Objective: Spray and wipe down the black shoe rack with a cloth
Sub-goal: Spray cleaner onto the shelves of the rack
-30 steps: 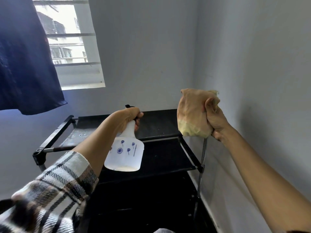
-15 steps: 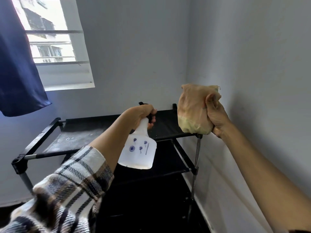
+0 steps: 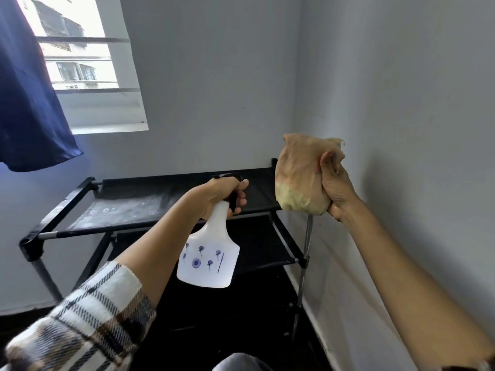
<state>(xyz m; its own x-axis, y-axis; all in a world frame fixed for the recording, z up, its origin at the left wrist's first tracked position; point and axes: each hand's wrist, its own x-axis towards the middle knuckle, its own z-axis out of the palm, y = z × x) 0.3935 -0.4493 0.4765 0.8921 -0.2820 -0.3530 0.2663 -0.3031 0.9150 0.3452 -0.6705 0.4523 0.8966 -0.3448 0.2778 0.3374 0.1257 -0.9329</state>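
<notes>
Presently left hand [image 3: 219, 195] grips spray bottle [image 3: 209, 257] above shoe rack [image 3: 150, 202] top shelf; right hand [image 3: 336, 191] clutches cloth [image 3: 300, 175] at its right end.

The person is wearing a soft plaid sleeve in white, black and tan [image 3: 88, 322] on the left arm, pushed up the forearm. The right arm is showing bare, with a thin dark band [image 3: 466, 368] at the frame's bottom corner.

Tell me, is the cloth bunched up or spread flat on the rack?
Bunched. The right hand grips the cloth in a wad, held up off the shoe rack.
</notes>
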